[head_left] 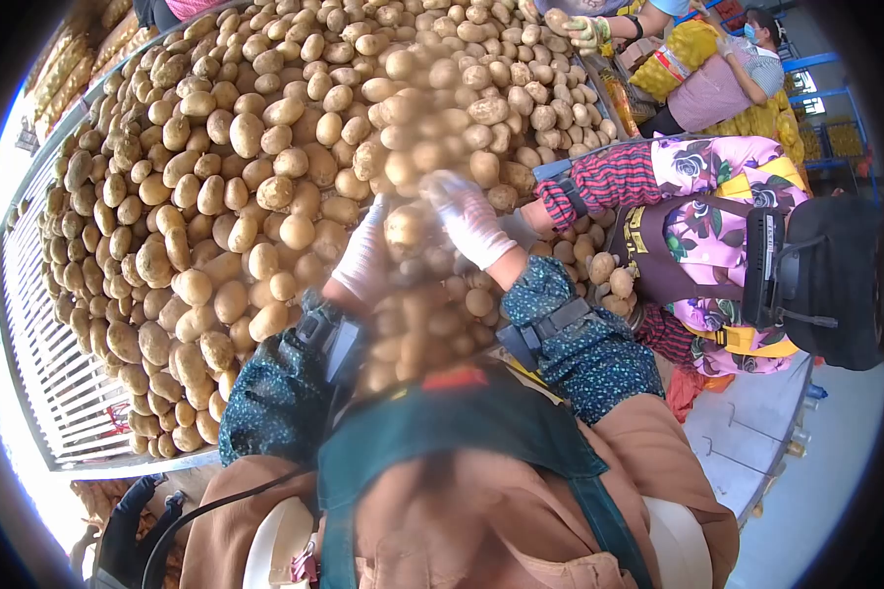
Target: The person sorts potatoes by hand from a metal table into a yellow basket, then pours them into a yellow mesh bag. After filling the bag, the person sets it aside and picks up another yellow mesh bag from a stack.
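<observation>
Both my hands wear pale gloves and reach over a large heap of potatoes. A round potato sits against the inner side of my left hand, whose fingers close along it. My right hand is just to the right of that potato, its fingers bent over the heap and blurred. A hazy smear runs down the middle of the view and veils the right fingertips, along with the potatoes between my forearms.
A slatted rail borders the heap at left. On the right, a co-worker in a flowered top leans in close to my right arm. Farther back, a gloved hand holds a potato, and another person handles a yellow net sack.
</observation>
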A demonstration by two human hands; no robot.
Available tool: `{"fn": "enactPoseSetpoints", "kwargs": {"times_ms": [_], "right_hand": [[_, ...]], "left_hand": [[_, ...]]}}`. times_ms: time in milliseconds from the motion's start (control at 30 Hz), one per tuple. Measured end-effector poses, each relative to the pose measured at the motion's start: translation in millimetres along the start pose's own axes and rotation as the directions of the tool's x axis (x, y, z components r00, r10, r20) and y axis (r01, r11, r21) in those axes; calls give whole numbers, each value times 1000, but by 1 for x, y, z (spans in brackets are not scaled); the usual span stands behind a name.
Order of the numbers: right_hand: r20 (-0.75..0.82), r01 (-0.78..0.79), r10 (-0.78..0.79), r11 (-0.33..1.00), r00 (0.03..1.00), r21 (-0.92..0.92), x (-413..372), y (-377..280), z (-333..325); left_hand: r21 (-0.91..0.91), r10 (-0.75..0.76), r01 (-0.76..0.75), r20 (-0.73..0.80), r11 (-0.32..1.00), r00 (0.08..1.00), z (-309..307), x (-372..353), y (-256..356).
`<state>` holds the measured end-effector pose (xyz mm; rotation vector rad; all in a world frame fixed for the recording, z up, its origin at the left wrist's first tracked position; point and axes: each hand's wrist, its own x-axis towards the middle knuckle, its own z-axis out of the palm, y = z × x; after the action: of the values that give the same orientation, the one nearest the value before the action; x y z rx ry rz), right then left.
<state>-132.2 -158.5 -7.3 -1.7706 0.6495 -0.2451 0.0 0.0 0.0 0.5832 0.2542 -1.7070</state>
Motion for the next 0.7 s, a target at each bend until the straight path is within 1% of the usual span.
{"fn": "enactPoseSetpoints", "kwargs": {"times_ms": [33,100,133,167,200,233,267,300,333,367,433,467,500,533,600,633,667,700], "right_hand": [[-14,-2,3,999,1000,37,-5,-3,1],[1,65,-66,993,998,-94,-26,-10,16],[39,135,-129,946,991,-293,-41,-17,18],[85,219,-204,853,975,-474,-45,-22,23],[-11,195,-206,941,978,-277,-44,-14,29],[8,174,-177,957,984,-231,-46,-10,26],[30,155,-152,970,988,-186,-46,-6,22],[69,152,-144,979,987,-137,-41,5,23],[108,145,-135,985,985,-89,-36,15,24],[169,145,-136,988,976,-47,-28,40,27],[201,177,-144,972,969,-155,-34,29,27],[173,203,-156,931,973,-304,-50,-22,21],[145,219,-171,866,974,-449,-60,-56,18],[115,219,-187,826,976,-519,-62,-62,21],[79,226,-221,788,972,-573,-64,-59,24],[62,230,-242,766,968,-600,-63,-57,25],[21,245,-280,799,960,-548,-61,-53,27],[-21,264,-315,827,949,-496,-59,-48,29]], "left_hand": [[40,58,-56,-50,998,997,16,-11,0],[62,117,-110,-126,992,985,31,-30,-8],[25,111,-109,-119,994,987,37,-29,-18],[7,121,-121,-108,993,987,41,-25,-18],[83,172,-164,-99,983,980,35,-14,-21],[335,301,-254,-96,907,949,25,-7,-25],[562,426,-323,-58,761,903,14,-2,-25],[757,535,-357,11,547,845,7,-1,-22],[784,517,-331,15,525,856,15,-10,-19],[811,499,-305,19,500,866,22,-20,-16],[816,520,-344,62,465,852,10,-14,-18],[690,557,-468,112,552,823,8,-12,-21],[661,539,-468,113,586,835,9,-12,-20],[630,521,-467,113,621,846,10,-14,-20],[593,486,-437,86,676,870,11,-17,-21],[595,464,-389,30,703,885,11,-16,-22],[593,440,-340,-28,730,897,10,-14,-23],[601,439,-326,-46,729,897,11,-14,-22]]}}
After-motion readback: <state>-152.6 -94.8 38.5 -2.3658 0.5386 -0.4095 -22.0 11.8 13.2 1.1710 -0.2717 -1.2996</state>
